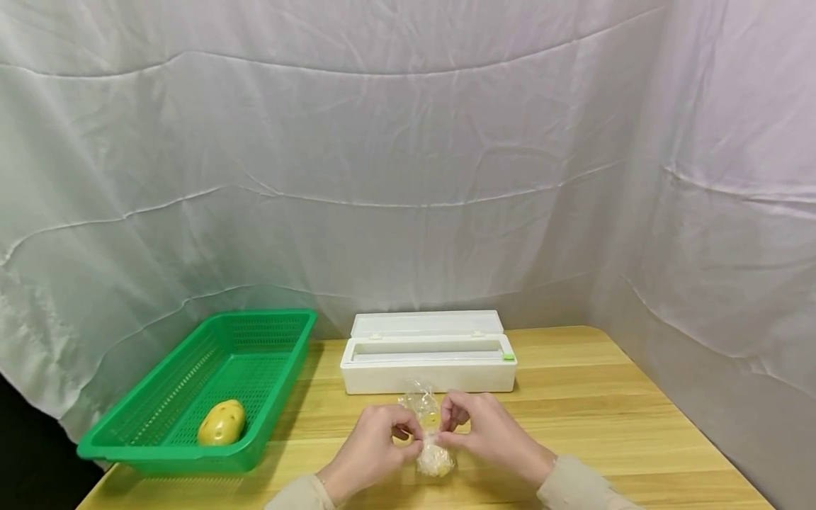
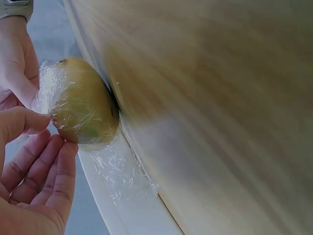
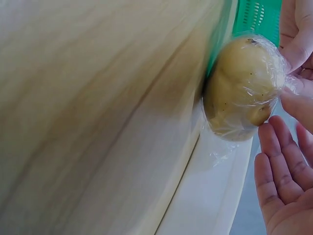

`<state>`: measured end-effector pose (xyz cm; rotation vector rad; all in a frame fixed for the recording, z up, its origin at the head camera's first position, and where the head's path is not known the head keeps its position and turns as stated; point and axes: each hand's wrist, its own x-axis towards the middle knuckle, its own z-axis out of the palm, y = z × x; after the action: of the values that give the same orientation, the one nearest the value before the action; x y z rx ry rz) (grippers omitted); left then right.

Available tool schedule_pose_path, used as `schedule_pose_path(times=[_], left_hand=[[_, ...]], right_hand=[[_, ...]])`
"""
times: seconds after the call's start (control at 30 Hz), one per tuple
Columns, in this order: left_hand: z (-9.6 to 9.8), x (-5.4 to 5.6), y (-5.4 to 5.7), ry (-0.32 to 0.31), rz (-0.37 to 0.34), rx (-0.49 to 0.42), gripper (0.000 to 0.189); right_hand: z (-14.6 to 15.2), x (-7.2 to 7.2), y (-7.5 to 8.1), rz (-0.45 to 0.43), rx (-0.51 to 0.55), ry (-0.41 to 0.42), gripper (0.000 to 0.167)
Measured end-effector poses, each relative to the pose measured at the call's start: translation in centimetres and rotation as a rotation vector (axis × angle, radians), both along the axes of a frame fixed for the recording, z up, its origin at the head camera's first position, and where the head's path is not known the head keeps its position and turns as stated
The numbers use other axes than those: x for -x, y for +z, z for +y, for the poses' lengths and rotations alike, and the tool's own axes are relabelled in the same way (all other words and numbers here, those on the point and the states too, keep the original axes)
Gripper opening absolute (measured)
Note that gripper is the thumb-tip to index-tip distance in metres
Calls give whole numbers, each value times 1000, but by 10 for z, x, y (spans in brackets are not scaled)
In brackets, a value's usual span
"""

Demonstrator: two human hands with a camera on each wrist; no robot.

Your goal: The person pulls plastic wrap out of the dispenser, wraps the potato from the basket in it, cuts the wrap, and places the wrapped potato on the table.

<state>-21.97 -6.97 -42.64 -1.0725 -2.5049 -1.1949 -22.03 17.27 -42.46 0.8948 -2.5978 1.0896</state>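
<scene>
A yellowish potato [image 2: 90, 103] wrapped in clear plastic wrap [image 1: 436, 462] rests on the wooden table between my hands. From the left, my left hand [image 1: 384, 438] pinches the wrap at the potato's upper side with thumb and fingertips. My right hand [image 1: 489, 429] pinches the film opposite, its fingertips close to the left ones. In the right wrist view, the wrapped potato [image 3: 239, 88] shows smooth film over its skin, bunched toward the hands. Loose film spreads beyond the potato toward the white box. The fingers hide part of the potato in the head view.
Behind the hands stands a white wrap dispenser box [image 1: 427, 380], its lid [image 1: 427, 324] raised and a green slider [image 1: 508, 357] at its right end. At the left, a green basket [image 1: 89, 448] holds an unwrapped potato [image 1: 222, 423]. Grey cloth [image 1: 408, 156] hangs behind the table.
</scene>
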Motion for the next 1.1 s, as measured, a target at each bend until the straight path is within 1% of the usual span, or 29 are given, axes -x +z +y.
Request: schedule_pose_path(times=[0.07,0.13,0.3,0.43,0.5,0.63,0.7,0.83,1.03,1.1], left_hand=[[0,0,0,4,-5,-10,20],[0,0,-1,6,-10,-21,21],[3,0,0,14,-33,-33,24],[5,0,1,22,-48,-29,23],[5,-1,1,24,-53,-26,22],[5,1,1,19,-83,-32,21],[5,2,1,16,-106,-33,21],[5,5,1,5,-118,-42,18],[4,9,0,17,-206,-84,15],[4,10,0,21,-216,-91,16]], right_hand=[[-1,0,-1,15,2,5,24],[-2,0,-1,32,-2,15,23],[-2,1,-1,56,-25,40,13],[0,1,0,59,-63,59,6],[2,1,0,50,-87,79,11],[7,0,3,19,-115,136,30],[9,0,4,2,-118,158,35],[10,3,4,-17,-114,180,33],[12,9,3,-57,-84,197,28],[12,10,3,-65,-71,207,27]])
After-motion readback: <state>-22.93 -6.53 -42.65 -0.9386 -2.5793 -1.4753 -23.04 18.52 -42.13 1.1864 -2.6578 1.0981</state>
